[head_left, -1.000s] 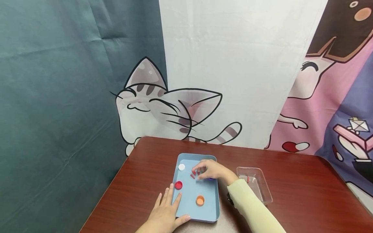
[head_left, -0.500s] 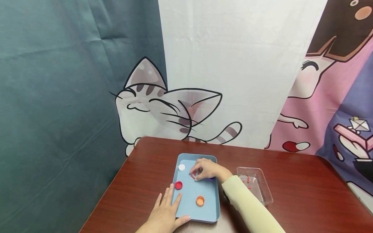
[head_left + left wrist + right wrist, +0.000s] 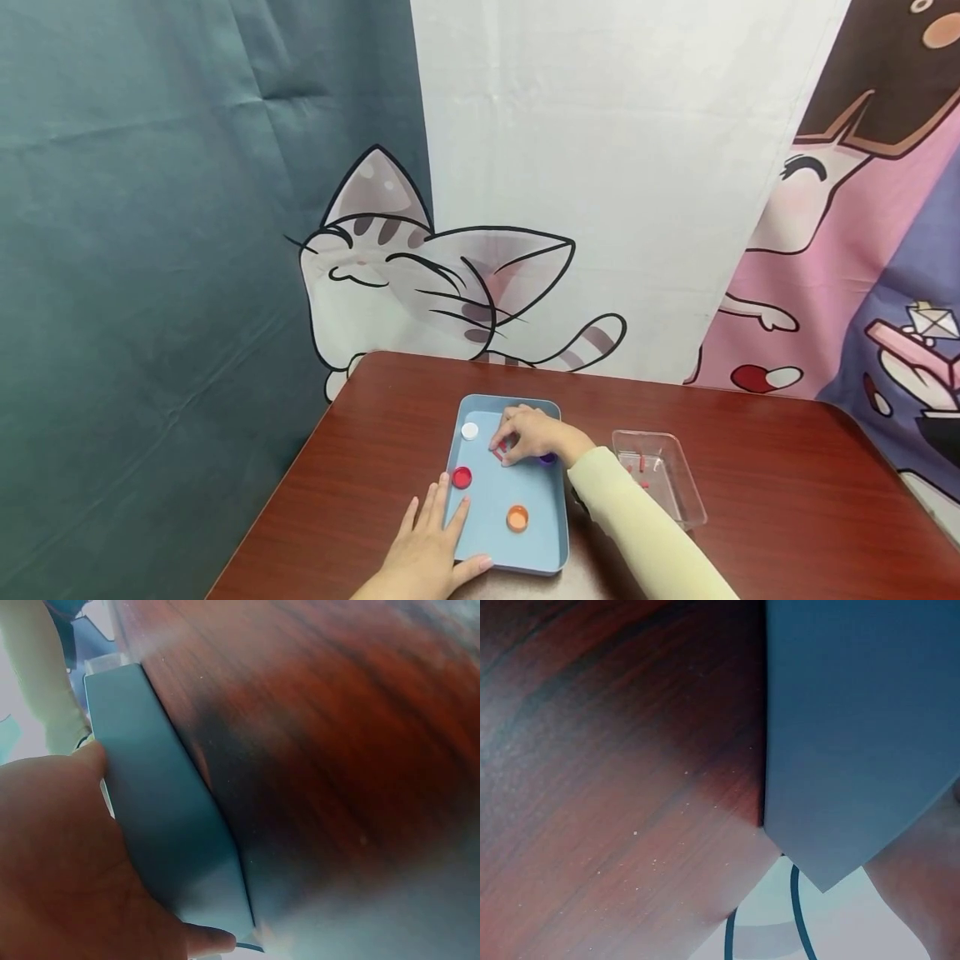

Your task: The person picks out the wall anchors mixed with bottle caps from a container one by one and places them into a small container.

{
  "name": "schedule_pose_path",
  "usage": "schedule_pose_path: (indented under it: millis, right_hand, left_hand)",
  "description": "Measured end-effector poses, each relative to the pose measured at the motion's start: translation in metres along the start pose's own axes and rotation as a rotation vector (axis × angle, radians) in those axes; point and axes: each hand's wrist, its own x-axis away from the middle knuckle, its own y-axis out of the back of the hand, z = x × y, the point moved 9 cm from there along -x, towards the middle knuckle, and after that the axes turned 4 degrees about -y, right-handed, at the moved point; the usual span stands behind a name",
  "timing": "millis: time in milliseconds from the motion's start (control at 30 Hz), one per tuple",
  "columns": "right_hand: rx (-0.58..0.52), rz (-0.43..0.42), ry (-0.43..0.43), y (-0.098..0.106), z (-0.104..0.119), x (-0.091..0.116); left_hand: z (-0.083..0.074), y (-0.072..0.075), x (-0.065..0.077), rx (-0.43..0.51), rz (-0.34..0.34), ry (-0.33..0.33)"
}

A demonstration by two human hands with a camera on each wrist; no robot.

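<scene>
The light-blue tray [image 3: 491, 546] lies on the table. My left hand [image 3: 426, 546] spreads its straight fingers over the tray's left edge and near corner; the left wrist view shows it against the tray's side wall [image 3: 154, 772]. Above the far half of the tray, my right hand [image 3: 534, 435] bends down with thumb and forefinger at the two ends of a small red stick [image 3: 498, 454], seemingly pinching it. Another red piece [image 3: 503, 447] shows under the fingers; the palm hides what lies behind. In the right wrist view only the tray's outer wall [image 3: 855, 727] and a blurred hand edge appear.
Inside the tray are a white cap [image 3: 469, 431], a red cap [image 3: 461, 477], an orange cap [image 3: 517, 518] and a purple cap [image 3: 548, 458] partly behind the right wrist. A clear plastic box [image 3: 678, 492] with several red sticks stands right of the tray, beside the sleeve.
My right hand has shifted slightly left and lowered its fingertips onto the red stick. The sleeve moved left, uncovering more red sticks in the clear box. The left hand stays put.
</scene>
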Motion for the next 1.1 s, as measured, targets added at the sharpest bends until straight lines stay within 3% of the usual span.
schedule_pose_path:
  millis: [567, 767, 1100]
  right_hand:
    - [0.038, -0.074, 0.053, 0.005, 0.01, 0.002]
    - [-0.017, -0.124, 0.114, 0.01, 0.008, 0.009]
    - [-0.242, -0.248, 0.21, 0.028, 0.018, 0.035]
  left_hand:
    - [-0.001, -0.001, -0.003, 0.003, -0.003, -0.003]
    - [0.001, -0.001, -0.002, 0.021, -0.005, 0.01]
    - [0.004, -0.003, -0.002, 0.041, 0.007, 0.029]
